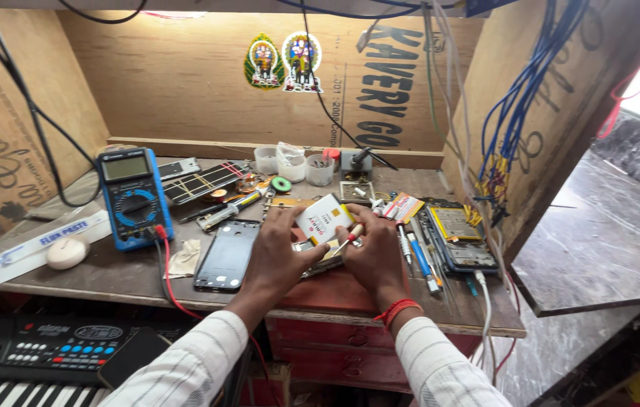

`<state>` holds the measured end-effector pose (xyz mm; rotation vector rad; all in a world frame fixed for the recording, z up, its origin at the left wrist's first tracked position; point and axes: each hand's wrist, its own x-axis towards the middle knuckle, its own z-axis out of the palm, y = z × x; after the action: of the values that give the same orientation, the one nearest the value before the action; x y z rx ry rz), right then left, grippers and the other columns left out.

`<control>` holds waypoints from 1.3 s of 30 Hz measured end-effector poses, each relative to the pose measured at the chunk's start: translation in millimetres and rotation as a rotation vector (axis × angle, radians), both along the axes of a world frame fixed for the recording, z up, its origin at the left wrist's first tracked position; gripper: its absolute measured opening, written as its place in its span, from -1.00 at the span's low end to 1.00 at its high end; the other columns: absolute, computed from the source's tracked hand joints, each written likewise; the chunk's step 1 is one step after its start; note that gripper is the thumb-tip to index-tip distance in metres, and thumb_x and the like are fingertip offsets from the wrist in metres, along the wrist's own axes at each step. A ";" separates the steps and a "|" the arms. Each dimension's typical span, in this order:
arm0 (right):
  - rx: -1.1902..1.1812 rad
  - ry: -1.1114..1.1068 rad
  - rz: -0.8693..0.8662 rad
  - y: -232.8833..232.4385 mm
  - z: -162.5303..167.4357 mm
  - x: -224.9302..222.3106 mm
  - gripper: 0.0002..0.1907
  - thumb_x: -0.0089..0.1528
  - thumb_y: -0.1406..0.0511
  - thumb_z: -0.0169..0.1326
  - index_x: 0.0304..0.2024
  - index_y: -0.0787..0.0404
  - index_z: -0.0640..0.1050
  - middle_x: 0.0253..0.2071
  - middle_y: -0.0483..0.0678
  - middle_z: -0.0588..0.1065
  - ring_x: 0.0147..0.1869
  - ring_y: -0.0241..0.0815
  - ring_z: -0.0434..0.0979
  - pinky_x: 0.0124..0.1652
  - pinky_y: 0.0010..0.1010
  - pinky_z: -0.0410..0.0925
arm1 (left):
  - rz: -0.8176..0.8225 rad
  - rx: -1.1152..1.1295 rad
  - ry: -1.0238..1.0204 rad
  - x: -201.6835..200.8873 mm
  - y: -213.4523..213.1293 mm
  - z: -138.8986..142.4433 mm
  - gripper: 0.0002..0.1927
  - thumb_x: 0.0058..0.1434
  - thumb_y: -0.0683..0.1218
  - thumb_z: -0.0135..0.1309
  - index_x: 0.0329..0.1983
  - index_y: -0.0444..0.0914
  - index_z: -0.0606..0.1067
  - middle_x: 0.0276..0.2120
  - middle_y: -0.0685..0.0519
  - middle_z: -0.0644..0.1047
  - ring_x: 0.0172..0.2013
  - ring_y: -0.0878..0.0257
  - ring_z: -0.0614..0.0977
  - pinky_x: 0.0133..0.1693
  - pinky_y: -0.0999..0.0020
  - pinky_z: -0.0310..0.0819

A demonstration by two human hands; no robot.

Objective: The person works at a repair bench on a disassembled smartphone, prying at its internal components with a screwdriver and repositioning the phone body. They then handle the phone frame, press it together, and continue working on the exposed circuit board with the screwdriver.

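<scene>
At the middle of the tabletop (109, 275), the left hand (278, 256) clamps a flat white battery pack (323, 218) with a yellow band and red print, tilted up at its far edge. The right hand (373, 256) sits just beside it, fingers closed on a thin red-and-white tool (350, 240) whose tip touches the pack's near edge. Under both hands lies an opened phone (318, 264), mostly hidden. Just left lies a dark phone back cover (226, 256), and farther left a blue multimeter (133, 197) with a red lead. At the near left edge lies a long white box (41, 241) with blue lettering, a pale oval lump touching it. On the far side stand three small clear plastic cups (291, 163); what they hold is too small to tell. On the far plywood wall hang two leaf-shaped coloured stickers (284, 62). To the right lies a phone frame (462, 240) with a yellowish board
</scene>
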<state>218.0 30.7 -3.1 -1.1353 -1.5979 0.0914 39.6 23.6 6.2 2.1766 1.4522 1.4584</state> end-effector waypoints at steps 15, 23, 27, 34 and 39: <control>-0.070 0.067 -0.131 1.0 1.8 3.5 -0.66 0.30 0.07 0.15 -0.12 0.22 0.56 -0.44 0.12 0.58 -0.33 0.04 0.65 -0.31 -0.14 0.44 | 0.072 0.002 0.043 -2.4 -6.3 -6.8 -0.33 -0.12 0.10 0.36 0.06 -0.23 0.49 -0.04 -0.06 0.53 0.09 0.00 0.50 0.09 0.04 0.30; -0.055 0.114 -0.236 7.6 -4.5 8.4 -0.64 0.33 0.08 0.12 -0.16 0.25 0.47 -0.43 0.09 0.58 -0.29 0.11 0.66 -0.34 -0.09 0.42 | 0.078 -0.043 0.054 -0.4 -5.6 -8.5 -0.35 -0.11 0.13 0.33 0.03 -0.21 0.48 -0.06 -0.04 0.53 0.09 0.01 0.50 0.09 0.05 0.30; -0.077 0.099 -0.243 10.0 -6.5 9.2 -0.65 0.32 0.08 0.12 -0.18 0.24 0.47 -0.45 0.07 0.58 -0.28 0.11 0.67 -0.34 -0.09 0.43 | 0.074 -0.075 0.062 0.1 -5.7 -7.2 -0.37 -0.12 0.16 0.31 0.00 -0.20 0.49 -0.08 -0.02 0.53 0.08 0.04 0.51 0.05 0.07 0.30; -0.089 0.110 -0.250 10.8 -6.0 10.1 -0.64 0.32 0.07 0.13 -0.17 0.25 0.48 -0.44 0.05 0.58 -0.29 0.05 0.67 -0.34 -0.14 0.44 | 0.057 -0.170 0.070 1.0 -8.9 -0.8 -0.36 -0.19 0.17 0.26 -0.02 -0.18 0.49 -0.12 0.01 0.52 0.00 0.08 0.53 0.04 0.12 0.33; -0.087 0.099 -0.241 11.3 -6.7 11.2 -0.63 0.31 0.07 0.16 -0.20 0.26 0.48 -0.44 0.03 0.57 -0.31 0.01 0.66 -0.32 -0.18 0.44 | 0.071 -0.163 0.178 4.2 -11.0 1.1 -0.38 -0.19 0.20 0.28 -0.08 -0.18 0.50 -0.11 0.00 0.51 0.00 0.03 0.50 0.05 0.07 0.28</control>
<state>229.2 41.9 -9.8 -1.3623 -1.3712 0.0580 43.9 12.6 7.3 2.2223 1.6574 1.1446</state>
